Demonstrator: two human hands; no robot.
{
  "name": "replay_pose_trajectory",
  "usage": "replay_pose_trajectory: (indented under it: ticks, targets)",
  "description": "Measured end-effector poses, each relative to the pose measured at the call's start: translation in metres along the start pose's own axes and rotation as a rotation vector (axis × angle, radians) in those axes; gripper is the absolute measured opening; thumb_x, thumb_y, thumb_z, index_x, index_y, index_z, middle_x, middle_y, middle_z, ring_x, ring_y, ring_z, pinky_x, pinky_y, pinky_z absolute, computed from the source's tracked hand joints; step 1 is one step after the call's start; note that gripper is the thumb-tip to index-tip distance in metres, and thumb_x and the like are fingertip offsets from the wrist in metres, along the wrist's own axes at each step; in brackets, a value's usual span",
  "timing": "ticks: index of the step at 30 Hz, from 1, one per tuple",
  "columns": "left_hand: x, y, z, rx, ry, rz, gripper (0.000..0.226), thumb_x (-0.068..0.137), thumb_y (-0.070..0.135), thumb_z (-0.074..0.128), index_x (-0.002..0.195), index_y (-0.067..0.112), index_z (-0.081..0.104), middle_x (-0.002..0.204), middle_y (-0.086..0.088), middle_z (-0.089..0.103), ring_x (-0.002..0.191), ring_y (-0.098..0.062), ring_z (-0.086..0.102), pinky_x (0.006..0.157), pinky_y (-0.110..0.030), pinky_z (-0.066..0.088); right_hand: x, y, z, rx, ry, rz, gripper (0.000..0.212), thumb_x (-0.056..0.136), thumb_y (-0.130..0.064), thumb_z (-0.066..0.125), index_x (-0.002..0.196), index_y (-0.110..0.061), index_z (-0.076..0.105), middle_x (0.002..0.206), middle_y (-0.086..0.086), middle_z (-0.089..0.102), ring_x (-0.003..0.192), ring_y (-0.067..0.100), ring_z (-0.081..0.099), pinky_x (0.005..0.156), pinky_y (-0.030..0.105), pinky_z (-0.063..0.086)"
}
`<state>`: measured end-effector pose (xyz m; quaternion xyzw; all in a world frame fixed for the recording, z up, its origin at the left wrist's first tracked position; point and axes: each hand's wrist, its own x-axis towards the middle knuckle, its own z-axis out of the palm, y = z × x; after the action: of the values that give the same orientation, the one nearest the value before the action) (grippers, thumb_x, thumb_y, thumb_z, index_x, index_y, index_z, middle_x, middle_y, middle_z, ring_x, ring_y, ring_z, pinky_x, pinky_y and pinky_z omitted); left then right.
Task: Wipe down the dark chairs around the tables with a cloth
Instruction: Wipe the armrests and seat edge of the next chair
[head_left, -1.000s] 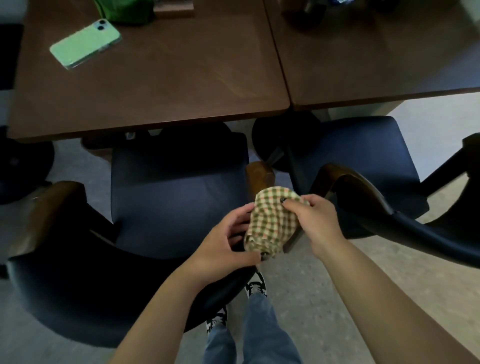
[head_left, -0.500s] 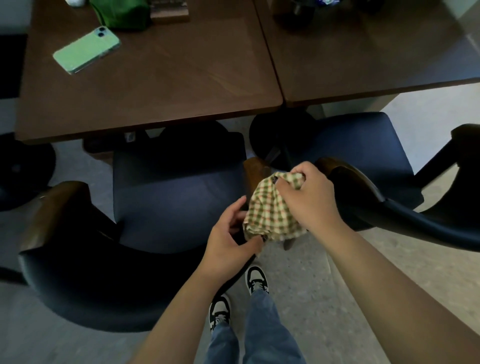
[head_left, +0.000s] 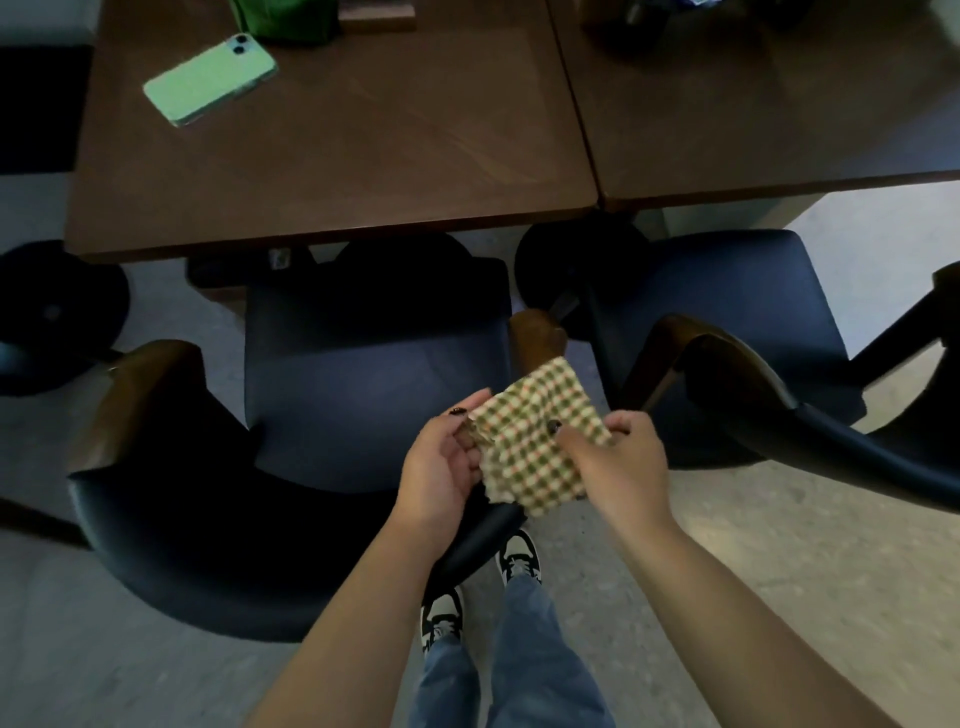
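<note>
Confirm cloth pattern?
Checked: green and reddish lines on cream. The cloth, held by both hands, shows best in the head view.

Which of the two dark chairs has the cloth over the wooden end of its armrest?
The left chair, under the table with the green phone. The checked cloth overlaps its right armrest tip; the right chair stands apart.

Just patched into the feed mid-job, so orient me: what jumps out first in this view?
The checked cloth at centre, stretched between the left hand and right hand, both gripping its edges above the dark chair in front. A bright green phone lies on the brown table at upper left. A second dark chair sits to the right.
</note>
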<state>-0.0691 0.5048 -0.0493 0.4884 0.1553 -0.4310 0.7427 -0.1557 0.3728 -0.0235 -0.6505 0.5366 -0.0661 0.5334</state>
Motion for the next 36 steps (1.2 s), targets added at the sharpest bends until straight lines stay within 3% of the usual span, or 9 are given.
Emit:
replay_pose_trajectory:
  ticks: [7, 12, 16, 19, 22, 25, 27, 30, 36]
  targets:
    - [0.005, -0.003, 0.01, 0.268, 0.034, 0.063, 0.022, 0.092, 0.005, 0.059, 0.111, 0.012, 0.067, 0.099, -0.008, 0.075, 0.094, -0.022, 0.071, 0.074, -0.03, 0.056, 0.011, -0.002, -0.008, -0.172, -0.014, -0.261, 0.063, 0.075, -0.029, 0.077, 0.128, -0.026, 0.043, 0.117, -0.012, 0.052, 0.104, 0.003, 0.053, 0.085, 0.023, 0.047]
    - [0.02, 0.005, 0.021, 0.219, -0.009, 0.093, 0.018, 0.096, 0.012, 0.054, 0.109, 0.014, 0.067, 0.1, -0.006, 0.075, 0.089, -0.016, 0.071, 0.067, -0.023, 0.055, 0.038, -0.021, -0.013, -0.038, -0.242, -0.15, 0.052, 0.08, -0.022, 0.073, 0.126, -0.029, 0.049, 0.106, -0.009, 0.067, 0.086, 0.0, 0.065, 0.066, 0.014, 0.051]
    - [0.046, 0.002, 0.028, 0.195, 0.124, 0.059, 0.026, 0.102, 0.025, 0.042, 0.118, 0.017, 0.062, 0.106, -0.001, 0.074, 0.097, -0.013, 0.069, 0.075, -0.026, 0.055, 0.043, -0.022, -0.003, -0.473, 0.09, -0.503, 0.058, 0.087, -0.021, 0.063, 0.14, -0.018, 0.04, 0.136, 0.002, 0.039, 0.123, 0.016, 0.043, 0.102, 0.029, 0.04]
    - [0.063, -0.006, 0.022, 0.174, 0.168, -0.077, 0.034, 0.103, 0.028, 0.038, 0.13, 0.014, 0.054, 0.118, -0.004, 0.068, 0.11, -0.015, 0.063, 0.092, -0.031, 0.05, 0.04, -0.019, 0.026, -0.624, -0.168, -0.476, 0.062, 0.096, -0.029, 0.049, 0.15, -0.012, 0.023, 0.156, 0.001, 0.011, 0.143, 0.018, 0.017, 0.117, 0.033, 0.02]
    - [0.077, -0.015, 0.016, 0.161, 0.243, -0.15, 0.03, 0.101, 0.024, 0.043, 0.126, 0.011, 0.055, 0.115, -0.006, 0.067, 0.107, -0.016, 0.063, 0.083, -0.026, 0.053, 0.04, -0.008, 0.052, -0.737, -0.201, -0.451, 0.07, 0.098, -0.023, 0.044, 0.152, -0.009, 0.002, 0.16, 0.001, -0.007, 0.146, 0.017, -0.001, 0.109, 0.02, 0.006]
    - [0.091, -0.02, 0.015, 0.281, 0.266, -0.162, 0.019, 0.101, 0.024, 0.043, 0.107, 0.018, 0.059, 0.112, -0.004, 0.068, 0.102, -0.012, 0.065, 0.076, -0.023, 0.051, 0.053, -0.009, 0.049, -0.637, -0.069, -0.556, 0.052, 0.096, -0.017, 0.049, 0.145, -0.006, 0.035, 0.153, 0.006, 0.029, 0.139, 0.016, 0.028, 0.102, 0.011, 0.017]
    - [0.1, -0.022, 0.013, 0.332, 0.277, -0.179, 0.018, 0.101, 0.023, 0.041, 0.099, 0.021, 0.059, 0.109, -0.002, 0.069, 0.093, -0.006, 0.065, 0.064, -0.02, 0.045, 0.071, -0.01, 0.038, -0.443, 0.026, -0.556, 0.028, 0.091, -0.019, 0.06, 0.116, -0.007, 0.066, 0.119, 0.003, 0.064, 0.113, 0.015, 0.057, 0.093, 0.011, 0.036]
    - [0.111, -0.028, 0.005, 0.345, 0.297, -0.208, 0.02, 0.101, 0.021, 0.04, 0.106, 0.018, 0.059, 0.105, -0.003, 0.071, 0.084, -0.003, 0.066, 0.057, -0.017, 0.043, 0.092, -0.017, 0.028, -0.018, -0.05, -0.294, 0.007, 0.085, -0.023, 0.069, 0.079, -0.026, 0.072, 0.083, -0.008, 0.072, 0.085, 0.006, 0.067, 0.069, 0.013, 0.049]
    - [0.123, -0.043, -0.011, 0.845, 0.256, -0.141, 0.018, 0.091, 0.019, 0.055, 0.105, 0.022, 0.065, 0.109, -0.001, 0.069, 0.102, -0.018, 0.062, 0.093, -0.03, 0.048, 0.098, -0.012, 0.055, 0.179, -0.05, 0.001, 0.008, 0.082, -0.022, 0.069, 0.086, -0.028, 0.067, 0.088, -0.004, 0.071, 0.079, 0.008, 0.069, 0.06, 0.018, 0.051]
